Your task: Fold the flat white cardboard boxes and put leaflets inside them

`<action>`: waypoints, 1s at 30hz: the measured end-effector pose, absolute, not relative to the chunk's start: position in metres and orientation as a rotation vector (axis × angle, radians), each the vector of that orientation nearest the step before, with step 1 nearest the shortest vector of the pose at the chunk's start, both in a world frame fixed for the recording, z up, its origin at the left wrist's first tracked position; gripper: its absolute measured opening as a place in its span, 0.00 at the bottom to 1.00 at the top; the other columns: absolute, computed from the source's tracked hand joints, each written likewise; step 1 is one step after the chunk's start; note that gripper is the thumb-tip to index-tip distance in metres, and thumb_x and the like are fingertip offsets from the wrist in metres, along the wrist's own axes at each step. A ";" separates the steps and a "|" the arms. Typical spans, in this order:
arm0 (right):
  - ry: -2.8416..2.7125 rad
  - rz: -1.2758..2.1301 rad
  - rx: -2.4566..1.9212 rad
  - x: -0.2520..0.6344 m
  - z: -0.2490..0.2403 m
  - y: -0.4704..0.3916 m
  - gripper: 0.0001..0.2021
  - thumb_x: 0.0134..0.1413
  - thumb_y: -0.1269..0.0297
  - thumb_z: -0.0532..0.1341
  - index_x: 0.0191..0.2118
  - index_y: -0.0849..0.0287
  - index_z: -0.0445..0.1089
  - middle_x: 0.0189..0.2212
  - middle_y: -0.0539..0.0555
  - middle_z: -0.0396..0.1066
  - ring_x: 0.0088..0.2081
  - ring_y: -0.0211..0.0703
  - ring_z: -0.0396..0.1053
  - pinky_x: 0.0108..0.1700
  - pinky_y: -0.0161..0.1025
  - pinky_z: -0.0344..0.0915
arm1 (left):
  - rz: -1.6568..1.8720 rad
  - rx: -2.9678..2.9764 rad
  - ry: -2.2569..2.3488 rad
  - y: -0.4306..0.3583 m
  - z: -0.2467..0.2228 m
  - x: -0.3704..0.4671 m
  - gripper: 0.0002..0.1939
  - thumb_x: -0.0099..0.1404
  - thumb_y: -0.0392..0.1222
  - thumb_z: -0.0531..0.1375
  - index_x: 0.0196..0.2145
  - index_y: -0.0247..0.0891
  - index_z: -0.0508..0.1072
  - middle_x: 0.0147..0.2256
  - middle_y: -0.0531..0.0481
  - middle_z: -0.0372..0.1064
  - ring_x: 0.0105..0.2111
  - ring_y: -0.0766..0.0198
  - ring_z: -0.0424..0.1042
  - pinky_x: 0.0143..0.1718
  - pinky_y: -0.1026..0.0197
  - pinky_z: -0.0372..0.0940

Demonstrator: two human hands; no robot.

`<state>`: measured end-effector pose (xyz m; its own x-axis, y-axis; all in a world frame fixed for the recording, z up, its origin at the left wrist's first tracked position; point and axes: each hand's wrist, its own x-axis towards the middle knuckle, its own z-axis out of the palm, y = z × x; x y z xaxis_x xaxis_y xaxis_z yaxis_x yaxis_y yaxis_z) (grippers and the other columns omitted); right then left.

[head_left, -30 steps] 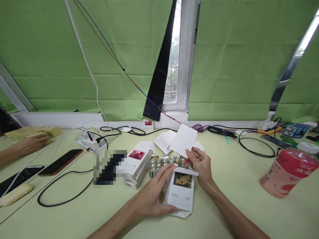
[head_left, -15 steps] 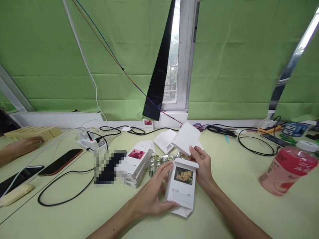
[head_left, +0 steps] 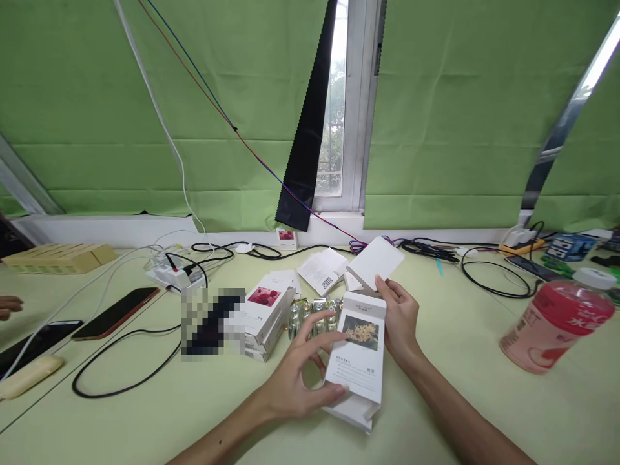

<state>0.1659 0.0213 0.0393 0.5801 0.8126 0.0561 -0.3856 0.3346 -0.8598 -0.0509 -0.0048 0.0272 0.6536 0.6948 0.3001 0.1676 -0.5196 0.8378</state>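
Observation:
A white cardboard box (head_left: 356, 361) printed with a yellow flower lies tilted before me, its end flaps loose. My left hand (head_left: 307, 371) grips its left side, with the thumb on the lower front and a finger on the picture. Between the thumb and fingers of my right hand (head_left: 400, 316) is a blank white card (head_left: 375, 261), held above the box's far end; I cannot tell whether it is one card or several. Several shiny metallic cylinders (head_left: 310, 313) lie just behind the box, partly hidden by my left hand.
Left of my hands are stacked white boxes with a pink flower picture (head_left: 264, 303). Further left lie phones (head_left: 116, 313), a power strip (head_left: 179, 274) and looping cables. A pink bottle (head_left: 557, 323) stands on the right. At the far left edge is another person's hand (head_left: 10, 307).
The white card has moved right and tipped away from the box, whose upper flap now lies flatter. The other person's hand has drawn back from the yellow block.

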 end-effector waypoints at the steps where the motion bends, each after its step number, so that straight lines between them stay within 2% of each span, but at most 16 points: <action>1: -0.533 0.825 -0.948 0.166 0.040 0.021 0.23 0.39 0.49 0.76 0.34 0.61 0.72 0.27 0.53 0.78 0.23 0.43 0.73 0.25 0.36 0.68 | 0.801 2.015 0.651 -0.005 0.028 -0.051 0.27 0.60 0.47 0.68 0.57 0.52 0.71 0.68 0.45 0.42 0.48 0.54 0.72 0.41 0.55 0.73; 5: -0.528 0.795 -1.006 0.168 0.039 0.022 0.26 0.38 0.47 0.75 0.36 0.63 0.73 0.29 0.56 0.79 0.24 0.45 0.74 0.25 0.37 0.68 | 0.772 1.898 0.561 -0.002 0.031 -0.053 0.22 0.63 0.52 0.65 0.54 0.47 0.75 0.67 0.42 0.44 0.46 0.55 0.73 0.42 0.57 0.72; 9: -0.539 0.760 -1.053 0.172 0.035 0.026 0.27 0.40 0.47 0.74 0.39 0.64 0.73 0.32 0.57 0.80 0.27 0.45 0.75 0.26 0.36 0.68 | 0.744 1.763 0.463 0.003 0.033 -0.058 0.26 0.64 0.54 0.64 0.57 0.46 0.74 0.67 0.40 0.46 0.46 0.55 0.73 0.43 0.56 0.71; 16: -0.560 0.724 -1.121 0.177 0.026 0.032 0.28 0.41 0.46 0.73 0.41 0.64 0.73 0.36 0.61 0.80 0.31 0.49 0.77 0.29 0.38 0.69 | 0.794 1.582 0.408 0.010 0.032 -0.058 0.27 0.65 0.52 0.64 0.59 0.43 0.72 0.68 0.38 0.45 0.51 0.47 0.70 0.52 0.48 0.67; 21: -0.600 0.685 -1.178 0.179 0.023 0.034 0.29 0.42 0.44 0.72 0.43 0.65 0.73 0.36 0.62 0.81 0.34 0.51 0.78 0.30 0.38 0.69 | 0.825 1.559 0.350 0.012 0.031 -0.057 0.28 0.65 0.53 0.64 0.60 0.42 0.72 0.67 0.37 0.47 0.54 0.45 0.68 0.55 0.46 0.64; 30: -0.639 0.653 -1.237 0.181 0.020 0.036 0.30 0.42 0.43 0.71 0.42 0.66 0.75 0.37 0.64 0.81 0.35 0.54 0.78 0.30 0.39 0.69 | 0.777 1.582 0.350 0.011 0.034 -0.059 0.32 0.61 0.54 0.68 0.61 0.45 0.70 0.68 0.38 0.45 0.54 0.45 0.68 0.53 0.46 0.67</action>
<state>0.1809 0.0365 0.0205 0.6585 0.7478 0.0849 -0.1015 0.2000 -0.9745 -0.0592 0.0110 0.0339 0.7248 0.6313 0.2760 -0.2110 -0.1779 0.9611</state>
